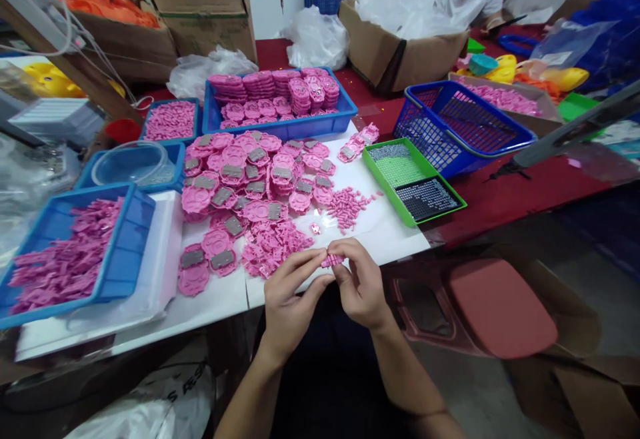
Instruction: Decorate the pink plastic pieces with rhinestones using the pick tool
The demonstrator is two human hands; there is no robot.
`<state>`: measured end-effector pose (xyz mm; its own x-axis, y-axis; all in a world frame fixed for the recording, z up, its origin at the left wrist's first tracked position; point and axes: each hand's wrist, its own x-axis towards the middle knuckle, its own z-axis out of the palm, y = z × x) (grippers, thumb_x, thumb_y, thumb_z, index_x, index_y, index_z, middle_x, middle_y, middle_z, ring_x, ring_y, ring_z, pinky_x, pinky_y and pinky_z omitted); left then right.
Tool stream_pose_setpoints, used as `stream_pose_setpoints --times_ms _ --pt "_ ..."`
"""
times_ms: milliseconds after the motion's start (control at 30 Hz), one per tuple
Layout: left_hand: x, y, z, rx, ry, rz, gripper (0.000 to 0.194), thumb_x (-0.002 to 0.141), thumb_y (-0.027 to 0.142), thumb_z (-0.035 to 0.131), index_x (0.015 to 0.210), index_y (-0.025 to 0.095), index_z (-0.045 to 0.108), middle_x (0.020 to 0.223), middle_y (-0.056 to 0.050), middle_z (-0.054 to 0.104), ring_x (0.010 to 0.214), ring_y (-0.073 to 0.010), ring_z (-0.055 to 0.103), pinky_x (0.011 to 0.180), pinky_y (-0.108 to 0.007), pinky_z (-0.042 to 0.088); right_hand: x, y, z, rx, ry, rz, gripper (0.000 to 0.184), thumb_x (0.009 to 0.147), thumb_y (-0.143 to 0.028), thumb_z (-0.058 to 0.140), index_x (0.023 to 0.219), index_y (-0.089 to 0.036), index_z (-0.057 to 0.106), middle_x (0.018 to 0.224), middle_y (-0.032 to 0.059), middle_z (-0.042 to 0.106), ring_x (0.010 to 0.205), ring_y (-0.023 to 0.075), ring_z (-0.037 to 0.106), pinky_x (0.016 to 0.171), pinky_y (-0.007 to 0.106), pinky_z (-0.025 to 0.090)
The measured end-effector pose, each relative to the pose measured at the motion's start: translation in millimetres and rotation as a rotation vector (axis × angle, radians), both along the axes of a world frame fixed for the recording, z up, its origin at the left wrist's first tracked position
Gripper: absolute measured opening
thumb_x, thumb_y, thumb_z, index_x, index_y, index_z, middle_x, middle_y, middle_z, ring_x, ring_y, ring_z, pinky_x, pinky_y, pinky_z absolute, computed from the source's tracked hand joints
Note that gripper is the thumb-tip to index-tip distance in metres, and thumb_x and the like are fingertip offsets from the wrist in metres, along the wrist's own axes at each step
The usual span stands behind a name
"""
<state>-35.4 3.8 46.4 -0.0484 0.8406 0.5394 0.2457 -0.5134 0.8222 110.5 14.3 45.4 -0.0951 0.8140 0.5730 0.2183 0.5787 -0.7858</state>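
Note:
A small pink plastic part is pinched between the fingertips of my left hand and my right hand, just over the table's front edge. Fingers cover some of it, so its full shape is hidden. Close beyond my left hand lies a heap of small flat pink pieces. A single pink piece rests apart from it, beside a pile of tiny pink pegs. Behind these, pink scalloped casings with grey plates are heaped on the white table surface.
Left stands a blue bin of long pink parts. At the back, a blue tray holds stacked pink casings. To the right are a green tray of small metal pieces and a blue basket. A power screwdriver juts in from the right.

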Motion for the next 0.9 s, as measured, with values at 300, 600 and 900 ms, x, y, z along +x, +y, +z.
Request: stream_pose_setpoints --times_ms 300,600,900 --pt "5 -7 -5.1 0.089 0.092 0.126 0.026 0.101 0.015 0.060 0.124 0.023 0.067 0.113 -0.007 0.073 0.110 -0.0215 0.071 0.095 -0.039 0.061 8 -2 5.0 -0.056 0.054 0.146 0.030 0.096 -0.017 0.060 0.123 -0.027 0.068 0.119 0.0108 0.074 0.113 0.0255 0.071 0.095 0.046 0.062" --pt "10 -4 -15.6 0.223 0.248 0.122 0.023 0.106 0.016 0.045 0.126 0.020 0.054 0.103 -0.008 0.064 0.102 -0.0204 0.064 0.090 -0.037 0.056 13 -16 21.7 0.104 -0.295 -0.017 0.046 0.091 -0.004 0.060 0.132 -0.024 0.064 0.115 0.0102 0.077 0.107 0.0247 0.073 0.096 0.047 0.063" --pt "6 -4 -16.0 0.180 0.161 0.085 0.020 0.104 0.015 0.050 0.121 0.020 0.057 0.102 -0.006 0.063 0.101 -0.0191 0.063 0.092 -0.034 0.054 2 -18 30.9 0.037 -0.222 -0.093 0.033 0.092 -0.004 0.060 0.116 -0.024 0.068 0.105 0.0053 0.079 0.097 0.0196 0.074 0.101 0.044 0.060"
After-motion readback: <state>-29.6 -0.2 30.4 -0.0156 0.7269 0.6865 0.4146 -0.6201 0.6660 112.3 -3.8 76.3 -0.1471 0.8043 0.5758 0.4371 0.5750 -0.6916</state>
